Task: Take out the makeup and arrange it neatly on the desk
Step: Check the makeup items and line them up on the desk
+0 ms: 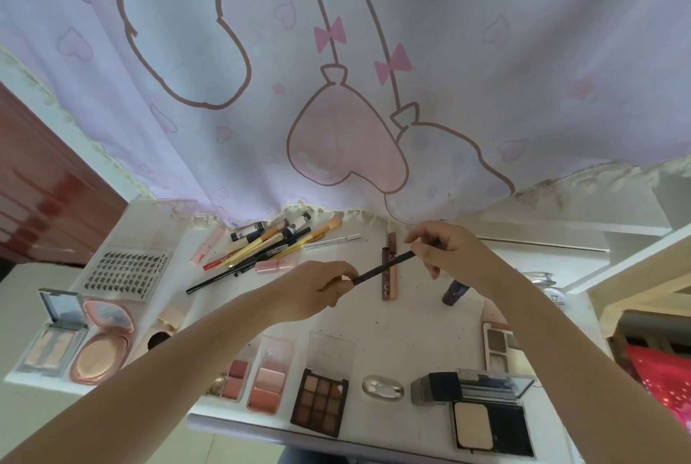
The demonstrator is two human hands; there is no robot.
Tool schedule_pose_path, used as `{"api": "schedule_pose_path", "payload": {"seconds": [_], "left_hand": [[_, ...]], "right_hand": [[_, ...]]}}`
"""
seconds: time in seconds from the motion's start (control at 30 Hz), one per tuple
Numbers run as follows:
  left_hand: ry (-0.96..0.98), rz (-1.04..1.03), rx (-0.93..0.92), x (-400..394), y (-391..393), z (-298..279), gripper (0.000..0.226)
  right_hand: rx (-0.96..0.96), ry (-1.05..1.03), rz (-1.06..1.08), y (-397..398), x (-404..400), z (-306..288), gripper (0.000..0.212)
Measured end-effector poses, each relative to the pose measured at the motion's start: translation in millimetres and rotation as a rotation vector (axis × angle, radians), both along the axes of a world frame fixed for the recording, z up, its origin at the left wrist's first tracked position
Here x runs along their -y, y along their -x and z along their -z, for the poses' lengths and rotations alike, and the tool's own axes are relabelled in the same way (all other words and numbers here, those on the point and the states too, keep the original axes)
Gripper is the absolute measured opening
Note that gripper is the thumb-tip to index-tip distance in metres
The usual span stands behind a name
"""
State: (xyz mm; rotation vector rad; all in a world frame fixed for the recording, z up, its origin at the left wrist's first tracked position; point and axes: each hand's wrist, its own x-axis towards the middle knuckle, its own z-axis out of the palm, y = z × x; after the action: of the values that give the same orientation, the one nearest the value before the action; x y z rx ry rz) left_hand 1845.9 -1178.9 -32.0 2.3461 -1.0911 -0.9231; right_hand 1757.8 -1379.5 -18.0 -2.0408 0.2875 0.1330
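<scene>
Both hands hold one black pencil [383, 267] above the desk [418, 318]: left hand [321, 289] pinches its near end, right hand [445, 248] its far end.

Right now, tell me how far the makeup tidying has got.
Done: the palettes, like the brown eyeshadow palette, sit in a row along the near edge of the desk. In hand: both hands, left and right, hold a thin black pencil. Left: the pile of pencils and brushes at the back lies crossed.
</scene>
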Motion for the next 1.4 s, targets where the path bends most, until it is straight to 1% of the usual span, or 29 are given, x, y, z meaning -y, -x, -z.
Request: {"api": "schedule_pose_path", "payload": {"seconds": [0.1,0.13,0.23,0.3,0.37,0.4,0.43,0.5,0.53,0.57,0.63,0.7,0.73,0.8,0.9,0.93,1.03,1.07,1.13,1.27,1.33,1.4], "left_hand": [[-0.044,-0.003,-0.069,4.2,2.0,8.7,0.025],[-0.055,-0.016,-0.082,6.2,1.8,12.6,0.025],[-0.056,-0.1,-0.124,11.9,-0.5,26.4,0.023],[-0.041,-0.182,-0.156,15.4,-2.3,38.0,0.022],[-0.045,-0.272,-0.16,18.9,-6.2,49.5,0.023],[-0.058,-0.317,-0.157,20.8,-9.4,55.2,0.023],[-0.075,-0.356,-0.156,23.2,-13.0,60.3,0.024],[-0.139,-0.39,-0.128,29.6,-20.2,70.7,0.027],[-0.181,-0.388,-0.093,33.8,-23.5,76.0,0.028],[-0.214,-0.392,-0.063,37.8,-26.2,80.9,0.03],[-0.25,-0.426,-0.067,46.9,-30.8,91.6,0.03],[-0.275,-0.452,-0.097,55.6,-33.3,102.2,0.03],[-0.291,-0.464,-0.112,59.7,-33.7,106.6,0.029],[-0.321,-0.466,-0.123,68.3,-34.4,113.4,0.026],[-0.335,-0.46,-0.101,79.6,-34.6,119.6,0.017],[-0.334,-0.448,-0.093,82.9,-35.1,121.5,0.018],[-0.32,-0.419,-0.09,87.6,-35.6,124.3,0.031],[-0.309,-0.408,-0.091,86.9,-35.3,123.5,0.032],[-0.287,-0.368,-0.032,83.1,-38.3,119.4,0.029],[-0.217,-0.397,0.301,66.7,-57.6,113.8,0.033],[-0.272,-0.343,0.408,60.3,-70.0,115.4,0.035],[-0.37,-0.263,0.463,56.2,-79.2,117.5,0.038]], "right_hand": [[-0.043,-0.031,0.025,-11.4,-6.4,11.7,0.014],[-0.06,-0.069,0.035,-15.1,-8.9,14.8,0.017],[-0.089,-0.211,0.125,-25.6,-15.2,27.6,0.036],[-0.106,-0.206,0.194,-29.8,-17.9,36.8,0.041],[-0.134,-0.117,0.238,-31.0,-18.2,48.4,0.032],[-0.155,-0.032,0.228,-29.8,-17.5,56.7,0.027],[-0.185,0.11,0.169,-27.9,-16.0,66.0,0.026],[-0.303,0.444,-0.059,-22.6,-15.5,85.3,0.028],[-0.367,0.545,-0.164,-19.3,-17.0,94.9,0.03],[-0.44,0.581,-0.23,-15.4,-19.1,105.1,0.036],[-0.561,0.578,-0.271,-7.4,-23.8,120.6,0.064],[-0.6,0.654,-0.291,-3.3,-27.5,127.6,0.09],[-0.6,0.699,-0.301,-2.4,-28.6,130.7,0.096],[-0.596,0.724,-0.306,-2.8,-28.7,134.4,0.1],[-0.598,0.71,-0.3,-2.8,-28.3,136.9,0.1],[-0.597,0.709,-0.298,-2.4,-27.5,138.0,0.1],[-0.595,0.715,-0.302,-1.7,-26.2,139.4,0.1],[-0.594,0.72,-0.305,-1.7,-25.9,139.7,0.1],[-0.589,0.729,-0.307,-2.0,-25.5,139.4,0.101],[-0.595,0.74,-0.314,-3.5,-26.7,139.7,0.102],[-0.6,0.736,-0.318,-4.3,-26.9,139.7,0.101],[-0.605,0.728,-0.316,-4.2,-26.7,140.2,0.102]]}}
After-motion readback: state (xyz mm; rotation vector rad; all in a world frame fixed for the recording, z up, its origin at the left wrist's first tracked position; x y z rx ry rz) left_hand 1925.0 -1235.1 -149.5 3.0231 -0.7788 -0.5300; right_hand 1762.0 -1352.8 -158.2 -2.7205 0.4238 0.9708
